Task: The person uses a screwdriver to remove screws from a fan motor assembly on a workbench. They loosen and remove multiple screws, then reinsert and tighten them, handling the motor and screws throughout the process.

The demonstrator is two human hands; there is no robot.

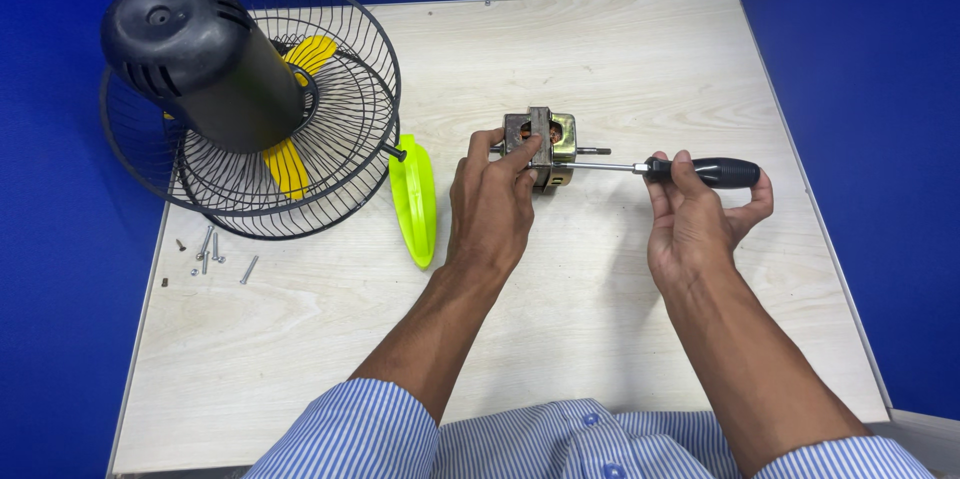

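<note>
Left hand (pixel 492 201) clamps down on the small metal motor (pixel 541 145) at mid-table, while the right hand (pixel 693 219), fingers curled around the black-handled screwdriver (pixel 700 171), holds it level from the right.

We cannot see the motor block's (pixel 541 145) front face behind the left hand (pixel 490 207). Left of the motor block, loose screws (pixel 212 251) are too small to type, and the fan housing (pixel 200 59) hides some yellow blades (pixel 288 167).

Metal fan motor (pixel 548 144) upright mid-table, black-handled screwdriver (pixel 690 171) horiz., tip at motor
</note>
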